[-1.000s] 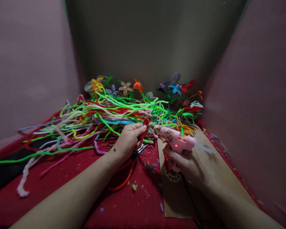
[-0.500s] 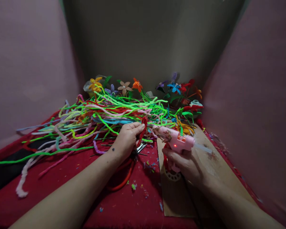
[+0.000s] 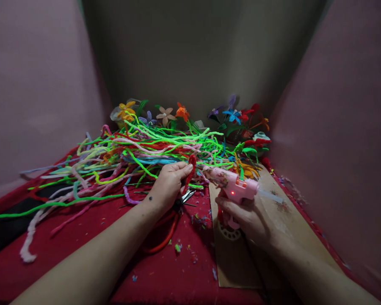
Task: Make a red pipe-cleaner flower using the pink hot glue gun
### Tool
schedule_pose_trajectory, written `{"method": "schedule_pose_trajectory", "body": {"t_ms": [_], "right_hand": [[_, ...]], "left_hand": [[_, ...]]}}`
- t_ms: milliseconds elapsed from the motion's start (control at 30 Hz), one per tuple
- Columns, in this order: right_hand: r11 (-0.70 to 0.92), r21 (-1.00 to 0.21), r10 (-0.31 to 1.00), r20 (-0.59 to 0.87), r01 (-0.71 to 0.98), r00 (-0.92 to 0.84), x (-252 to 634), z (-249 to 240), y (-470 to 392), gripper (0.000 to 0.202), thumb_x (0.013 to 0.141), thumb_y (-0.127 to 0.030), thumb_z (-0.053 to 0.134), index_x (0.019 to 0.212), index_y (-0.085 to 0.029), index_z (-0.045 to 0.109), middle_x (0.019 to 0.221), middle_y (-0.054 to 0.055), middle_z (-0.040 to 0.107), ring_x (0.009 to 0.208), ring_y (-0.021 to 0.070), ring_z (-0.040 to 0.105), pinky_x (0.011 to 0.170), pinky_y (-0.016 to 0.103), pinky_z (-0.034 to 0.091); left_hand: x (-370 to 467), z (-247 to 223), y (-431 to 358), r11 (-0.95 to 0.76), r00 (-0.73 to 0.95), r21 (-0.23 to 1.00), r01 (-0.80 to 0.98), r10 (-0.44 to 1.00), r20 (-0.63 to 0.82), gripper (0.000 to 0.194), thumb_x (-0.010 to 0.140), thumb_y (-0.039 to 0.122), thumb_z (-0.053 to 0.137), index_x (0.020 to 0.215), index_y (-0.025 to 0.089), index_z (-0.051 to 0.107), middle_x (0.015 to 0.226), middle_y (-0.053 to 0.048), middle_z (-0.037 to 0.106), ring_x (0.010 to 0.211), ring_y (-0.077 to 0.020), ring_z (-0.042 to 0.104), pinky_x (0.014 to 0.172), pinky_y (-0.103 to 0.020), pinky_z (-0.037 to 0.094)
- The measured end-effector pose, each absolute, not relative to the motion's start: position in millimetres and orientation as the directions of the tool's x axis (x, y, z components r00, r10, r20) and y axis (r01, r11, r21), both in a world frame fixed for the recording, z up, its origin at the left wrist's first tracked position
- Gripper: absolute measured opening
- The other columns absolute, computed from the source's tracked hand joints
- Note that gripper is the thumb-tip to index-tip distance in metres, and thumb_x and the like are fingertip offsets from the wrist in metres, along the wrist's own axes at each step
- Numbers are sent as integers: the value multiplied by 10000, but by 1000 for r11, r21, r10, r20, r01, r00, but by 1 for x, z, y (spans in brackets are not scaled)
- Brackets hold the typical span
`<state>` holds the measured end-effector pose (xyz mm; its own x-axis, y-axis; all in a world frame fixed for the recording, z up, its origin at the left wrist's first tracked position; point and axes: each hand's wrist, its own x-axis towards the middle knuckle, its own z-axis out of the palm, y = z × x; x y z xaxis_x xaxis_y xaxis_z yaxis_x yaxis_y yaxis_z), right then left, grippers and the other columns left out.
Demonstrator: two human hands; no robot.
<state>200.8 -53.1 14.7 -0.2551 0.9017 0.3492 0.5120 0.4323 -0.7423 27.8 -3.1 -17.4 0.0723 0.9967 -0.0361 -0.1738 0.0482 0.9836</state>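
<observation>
Between the thumb and fingers of my left hand [image 3: 168, 184] is a looped piece of red pipe cleaner [image 3: 192, 163], its loop standing up. My right hand [image 3: 246, 216] is wrapped round the handle of a pink glue gun [image 3: 239, 186]. A red light glows on the gun's side, and a clear glue stick [image 3: 269, 195] sticks out of its back. The nozzle points left, close to the red loop; whether they touch I cannot tell. Below my left hand, metal pliers or scissors [image 3: 187, 196] lie partly hidden on the red cloth.
A heap of colourful pipe cleaners [image 3: 158, 144] spreads behind my hands. Pipe-cleaner flowers [image 3: 165, 115] stand along the back wall. Under my right hand lies a cardboard sheet [image 3: 235, 262]. Fuzzy scraps [image 3: 178, 248] dot the red cloth [image 3: 165, 279]. Pink walls rise on both sides.
Almost nothing differs. Both hands keep their grip on the red pipe cleaner and the glue gun, and the view has shifted very slightly.
</observation>
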Motion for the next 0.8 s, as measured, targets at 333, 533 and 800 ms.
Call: {"method": "schedule_pose_trajectory", "body": {"t_ms": [333,533,800], "right_hand": [[453,-772,888,348,446,-300,202,5,-51,351,735,-183,534,1070,-213,634,840,42,659,694,188,612,620,278,520],[488,-732,871,375,476,-317,206,-3,-48,390,772,-176,518,1147,-251,593,801,29,674,678,195,623,624,299,525],[476,-718,879,402,507,-256,202,4,-53,379,765,-165,517,1128,-224,609,657,13,637,536,171,585,528,277,509]], "left_hand": [[28,-16,-4,20,57,989,-149,998,-11,305,786,316,542,555,165,412,369,71,330,299,-33,248,337,-170,152],[27,-16,-5,22,57,989,-148,998,-14,310,798,318,527,553,171,408,350,68,327,289,-39,241,334,-179,133],[26,-19,-2,11,64,990,-143,998,-2,302,794,331,531,560,171,428,345,66,339,285,-42,240,328,-185,131]]}}
